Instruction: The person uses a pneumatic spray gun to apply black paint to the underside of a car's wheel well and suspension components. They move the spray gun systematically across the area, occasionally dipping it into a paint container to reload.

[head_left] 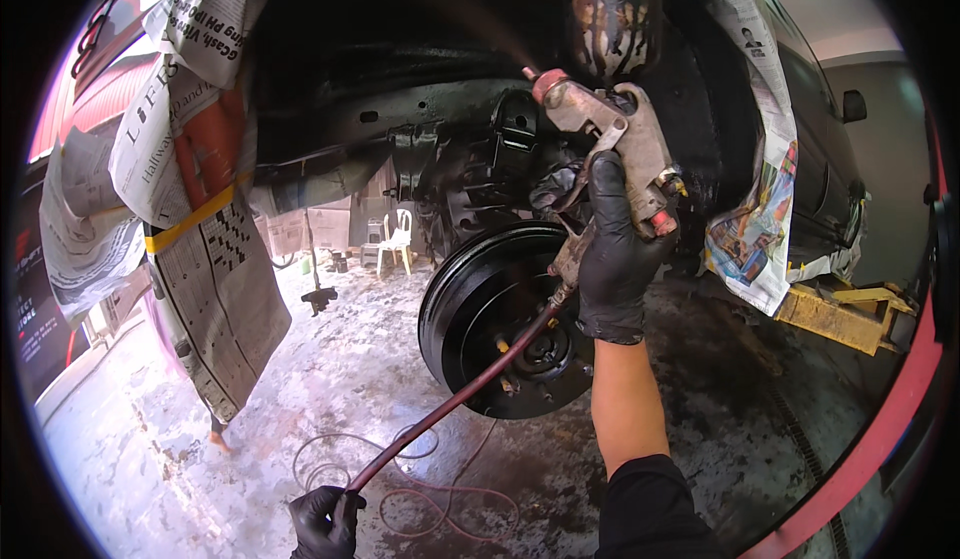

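Note:
My right hand [622, 269], in a black glove, grips a spray gun [645, 149] whose cup [613, 19] on top is streaked with dark paint. The red nozzle points up and left into the wheel well [370, 119], and a faint mist leaves it. A dark red air hose [450, 406] runs from the gun's handle down to the lower left. There my left hand [327, 521], also gloved in black, is closed around the hose. Behind the gun sits a black brake drum [500, 329] with wheel studs. Glossy black coats the metal above it.
Newspaper masks the body panels at the left [225, 289] and right [765, 189]. Loose hose [440, 529] coils on the wet-looking floor [200, 479]. A yellow metal stand [835, 316] is at the right, near a red post [880, 439]. A white chair [397, 241] stands farther back.

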Motion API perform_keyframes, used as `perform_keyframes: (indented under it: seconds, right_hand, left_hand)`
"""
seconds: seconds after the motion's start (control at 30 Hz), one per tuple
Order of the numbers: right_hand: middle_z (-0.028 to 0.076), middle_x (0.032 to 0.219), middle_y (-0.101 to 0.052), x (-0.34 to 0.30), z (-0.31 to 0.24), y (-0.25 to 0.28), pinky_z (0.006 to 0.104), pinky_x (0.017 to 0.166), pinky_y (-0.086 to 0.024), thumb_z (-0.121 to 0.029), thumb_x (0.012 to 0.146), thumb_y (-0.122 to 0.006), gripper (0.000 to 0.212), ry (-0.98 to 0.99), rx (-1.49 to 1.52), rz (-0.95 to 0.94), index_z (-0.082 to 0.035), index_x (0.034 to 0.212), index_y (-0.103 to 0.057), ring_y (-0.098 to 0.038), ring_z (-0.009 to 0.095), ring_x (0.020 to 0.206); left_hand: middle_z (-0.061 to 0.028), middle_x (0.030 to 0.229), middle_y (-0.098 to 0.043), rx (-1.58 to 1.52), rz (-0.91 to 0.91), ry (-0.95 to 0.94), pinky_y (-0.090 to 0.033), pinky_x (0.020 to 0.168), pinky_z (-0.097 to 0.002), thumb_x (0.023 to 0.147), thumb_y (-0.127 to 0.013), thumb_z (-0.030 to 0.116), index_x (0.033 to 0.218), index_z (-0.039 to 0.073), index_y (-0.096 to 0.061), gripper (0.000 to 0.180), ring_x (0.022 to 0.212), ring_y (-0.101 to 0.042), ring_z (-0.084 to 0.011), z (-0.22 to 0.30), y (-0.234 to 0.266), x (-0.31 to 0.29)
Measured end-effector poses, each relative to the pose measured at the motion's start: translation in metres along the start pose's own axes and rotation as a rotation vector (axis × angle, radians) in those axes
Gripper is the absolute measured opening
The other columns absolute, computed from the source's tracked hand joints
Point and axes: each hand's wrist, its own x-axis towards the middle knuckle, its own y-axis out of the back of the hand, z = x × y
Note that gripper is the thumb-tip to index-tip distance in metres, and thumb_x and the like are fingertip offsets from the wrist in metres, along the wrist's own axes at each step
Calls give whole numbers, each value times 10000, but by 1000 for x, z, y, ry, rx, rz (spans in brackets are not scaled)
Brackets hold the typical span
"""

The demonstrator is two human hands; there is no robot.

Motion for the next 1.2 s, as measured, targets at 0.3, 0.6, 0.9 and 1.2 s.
perform_keyframes:
  seconds: [0.3,0.6,0.9,1.2]
  right_hand:
    - [72,1051,-699,2,6,4,275,802,-533,-160,934,-729,300,-10,47,41,34,1151,-653,-658,126,926]
    - [92,1106,-700,21,11,43,287,842,-537,-137,920,-731,300,99,-201,223,44,1151,-666,-663,138,960]
    - [94,1148,-699,35,4,93,307,899,-514,-147,919,-728,320,107,-283,234,46,1169,-675,-659,150,1002]
    - [102,1133,-698,47,0,133,316,897,-498,-165,911,-745,319,162,-338,308,47,1137,-672,-647,162,1016]
  left_hand:
    - [9,496,-521,-28,3,21,-307,439,-250,975,-610,158,725,-28,-671,317,439,-417,-43,-2,-1,7]
    - [-3,517,-545,-133,-55,65,-308,433,-243,970,-622,157,731,-36,-673,311,436,-421,-45,4,-31,14]
    - [-10,508,-544,-103,-170,-19,-343,449,-252,965,-630,176,733,-27,-681,312,436,-441,-61,16,-63,23]
    - [9,507,-524,-186,-261,1,-356,462,-256,979,-617,158,732,-25,-666,311,448,-439,-59,34,-104,25]
